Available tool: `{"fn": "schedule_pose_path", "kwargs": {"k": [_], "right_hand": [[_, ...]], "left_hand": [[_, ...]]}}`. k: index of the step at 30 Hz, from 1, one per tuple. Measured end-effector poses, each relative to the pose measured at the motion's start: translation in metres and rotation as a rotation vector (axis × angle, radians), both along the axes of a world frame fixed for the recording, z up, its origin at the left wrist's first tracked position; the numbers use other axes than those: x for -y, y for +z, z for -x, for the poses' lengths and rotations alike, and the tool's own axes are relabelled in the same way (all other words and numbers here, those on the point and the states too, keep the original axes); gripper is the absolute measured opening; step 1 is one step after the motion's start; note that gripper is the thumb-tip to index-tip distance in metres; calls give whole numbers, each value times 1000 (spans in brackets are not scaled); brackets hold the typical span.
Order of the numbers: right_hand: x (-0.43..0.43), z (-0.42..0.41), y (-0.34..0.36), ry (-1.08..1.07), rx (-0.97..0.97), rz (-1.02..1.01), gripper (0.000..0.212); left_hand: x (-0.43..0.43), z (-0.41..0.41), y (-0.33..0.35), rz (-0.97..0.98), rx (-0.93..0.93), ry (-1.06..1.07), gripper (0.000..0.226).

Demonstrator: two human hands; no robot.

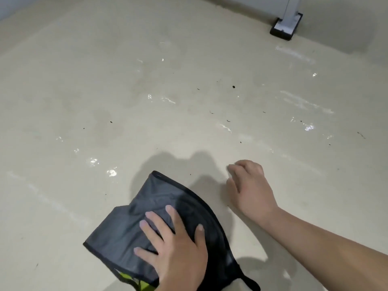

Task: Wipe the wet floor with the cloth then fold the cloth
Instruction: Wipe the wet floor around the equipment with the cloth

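Observation:
A dark grey cloth [136, 219] with a black hem and a yellow-green patch at its near edge lies crumpled on the beige floor [63, 101] at the bottom centre. My left hand [176, 246] presses flat on top of it, fingers spread, and grips nothing. My right hand [249, 187] rests on the bare floor to the right of the cloth, fingers loosely curled and holding nothing. Glistening water patches [165, 99] and small shiny drops [111, 172] are scattered over the floor beyond and to the left of the cloth.
A metal post on a black base [286, 26] stands at the far right by the wall. Small dark specks [233, 87] dot the floor. Whitish streaks [304, 101] cross the right side.

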State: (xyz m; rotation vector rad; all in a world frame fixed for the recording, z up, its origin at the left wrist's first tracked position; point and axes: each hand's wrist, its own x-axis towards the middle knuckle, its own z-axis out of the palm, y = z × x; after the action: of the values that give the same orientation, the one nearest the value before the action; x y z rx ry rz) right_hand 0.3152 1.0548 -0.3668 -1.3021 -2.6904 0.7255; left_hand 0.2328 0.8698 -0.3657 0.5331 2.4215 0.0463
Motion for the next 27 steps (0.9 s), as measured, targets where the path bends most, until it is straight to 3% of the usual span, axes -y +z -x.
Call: {"fn": "schedule_pose_path", "kwargs": {"k": [4, 10, 15, 18, 21, 24, 27], "right_hand": [[-7, -18, -2, -27, 1, -71, 28], [-39, -64, 6, -139, -17, -45, 23], [-53, -100, 7, -448, -81, 94, 13], [-59, -116, 5, -528, -72, 110, 11], [-60, -117, 7, -530, -50, 100, 14], [-59, -104, 9, -484, -82, 93, 12], [-51, -79, 10, -407, -134, 146, 12]], "left_hand": [[-36, 50, -21, 34, -59, -213, 94], [-163, 101, -21, 37, -194, -568, 88], [-217, 18, -25, -87, -185, -846, 83], [-195, -38, -29, -168, -174, -1185, 81], [-156, -44, -39, -334, -135, -1460, 73], [-136, 11, -47, -494, -164, -1468, 70], [-120, 93, -50, -402, -272, -1238, 74]]}}
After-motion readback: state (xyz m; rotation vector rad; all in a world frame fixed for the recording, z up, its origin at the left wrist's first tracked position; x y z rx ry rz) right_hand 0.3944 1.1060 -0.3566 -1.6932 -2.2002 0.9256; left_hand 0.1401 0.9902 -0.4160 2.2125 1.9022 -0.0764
